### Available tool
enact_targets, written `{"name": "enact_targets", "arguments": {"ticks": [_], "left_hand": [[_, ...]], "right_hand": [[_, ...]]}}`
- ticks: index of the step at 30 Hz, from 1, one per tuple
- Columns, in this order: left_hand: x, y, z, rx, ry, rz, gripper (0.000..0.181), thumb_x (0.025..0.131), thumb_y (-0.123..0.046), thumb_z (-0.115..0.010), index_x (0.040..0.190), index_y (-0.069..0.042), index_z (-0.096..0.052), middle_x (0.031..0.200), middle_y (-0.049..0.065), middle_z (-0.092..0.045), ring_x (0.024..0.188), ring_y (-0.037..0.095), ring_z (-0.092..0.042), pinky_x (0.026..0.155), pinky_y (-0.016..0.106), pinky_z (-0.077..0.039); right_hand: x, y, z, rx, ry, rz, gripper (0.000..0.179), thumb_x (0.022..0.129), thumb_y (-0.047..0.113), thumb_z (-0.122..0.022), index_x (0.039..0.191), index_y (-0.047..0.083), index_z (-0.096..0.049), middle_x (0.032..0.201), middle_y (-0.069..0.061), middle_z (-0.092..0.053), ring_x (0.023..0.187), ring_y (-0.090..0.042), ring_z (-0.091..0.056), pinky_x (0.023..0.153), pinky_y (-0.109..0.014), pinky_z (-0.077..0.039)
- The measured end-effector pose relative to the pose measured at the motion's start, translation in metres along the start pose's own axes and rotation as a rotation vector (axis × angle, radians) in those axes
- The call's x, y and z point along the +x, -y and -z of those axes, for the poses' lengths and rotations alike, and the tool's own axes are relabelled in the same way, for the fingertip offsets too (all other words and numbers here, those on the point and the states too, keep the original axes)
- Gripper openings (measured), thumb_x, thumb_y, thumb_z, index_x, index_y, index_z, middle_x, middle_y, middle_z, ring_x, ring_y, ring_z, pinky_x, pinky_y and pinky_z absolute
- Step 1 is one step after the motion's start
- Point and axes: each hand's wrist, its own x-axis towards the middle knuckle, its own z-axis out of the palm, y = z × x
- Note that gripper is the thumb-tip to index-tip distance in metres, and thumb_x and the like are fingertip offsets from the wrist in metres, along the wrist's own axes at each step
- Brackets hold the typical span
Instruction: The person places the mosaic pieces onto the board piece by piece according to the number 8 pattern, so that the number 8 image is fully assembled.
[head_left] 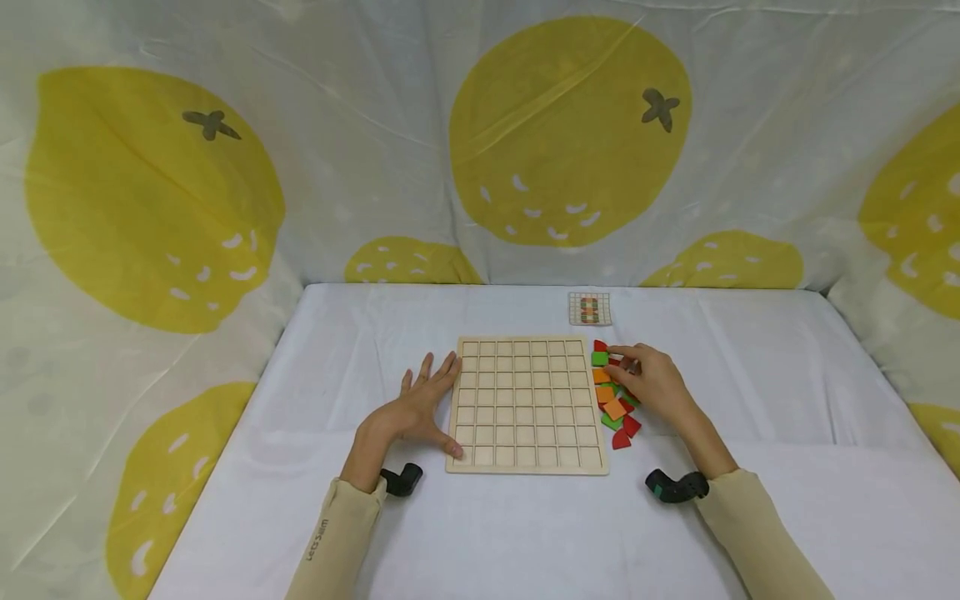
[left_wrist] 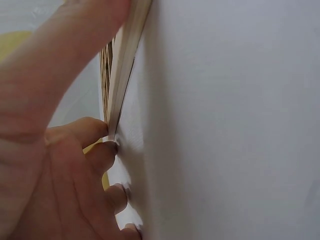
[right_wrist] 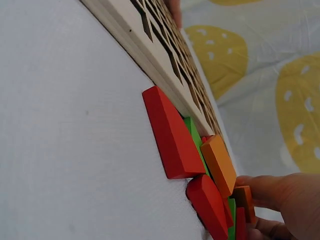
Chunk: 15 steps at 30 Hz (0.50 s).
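In the centre of the head view, a square board of pale wood (head_left: 515,406), divided by grooves into a grid of small squares, lies flat on the tabletop (head_left: 525,533), which is covered by a white cloth. The two hands are well apart, one on each side of this board. The left hand (head_left: 415,408), left of centre, has its fingers spread wide and holds nothing; its thumb and index finger touch the left edge of the board.

Along the right side of the board lies a loose heap of small red, green and orange pieces (head_left: 614,408), some of them four-sided and some with a rounded edge. The right hand (head_left: 652,383) is at the upper part of this heap, with the thumb and fingers bent toward the pieces. In the right wrist view, its fingers are at an orange block (right_wrist: 244,202) in the lower right, but I cannot tell if they pinch it.

Above the upper right corner of the board lies a small card with a printed grid and a coloured figure (head_left: 589,309). Behind, a whitish cloth with big yellow lemons (head_left: 570,125) fills the upper frame.
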Motion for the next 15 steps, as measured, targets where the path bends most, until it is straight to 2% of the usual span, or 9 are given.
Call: {"name": "enact_targets", "arguments": {"ticks": [6, 10, 15], "left_hand": [[0.000, 0.002, -0.002, 0.001, 0.003, -0.001, 0.147, 0.061, -0.044, -0.099, 0.167, -0.009, -0.003, 0.176, 0.011, 0.005, 0.160, 0.041, 0.017, 0.127, 0.068, 0.007], [0.000, 0.003, -0.002, -0.003, -0.002, -0.003, 0.147, 0.061, -0.045, -0.099, 0.167, -0.009, -0.004, 0.176, 0.010, 0.005, 0.160, 0.040, 0.017, 0.127, 0.067, 0.007], [0.000, 0.002, -0.002, -0.002, -0.001, -0.011, 0.146, 0.062, -0.045, -0.099, 0.167, -0.009, -0.004, 0.176, 0.010, 0.004, 0.160, 0.040, 0.017, 0.127, 0.067, 0.007]], "right_hand": [[0.003, -0.002, -0.004, 0.036, -0.036, -0.036, 0.036, 0.097, 0.025, -0.074, 0.127, 0.004, -0.073, 0.091, -0.013, -0.068, 0.075, -0.021, -0.054, 0.055, -0.022, -0.042], [0.007, -0.005, -0.005, 0.045, -0.052, -0.026, 0.035, 0.099, 0.023, -0.071, 0.129, 0.005, -0.072, 0.093, -0.015, -0.070, 0.073, -0.021, -0.055, 0.051, -0.023, -0.041], [0.013, -0.009, -0.002, 0.042, -0.021, -0.031, 0.035, 0.100, 0.022, -0.070, 0.132, 0.006, -0.071, 0.090, -0.013, -0.069, 0.070, -0.019, -0.054, 0.051, -0.022, -0.041]]}}
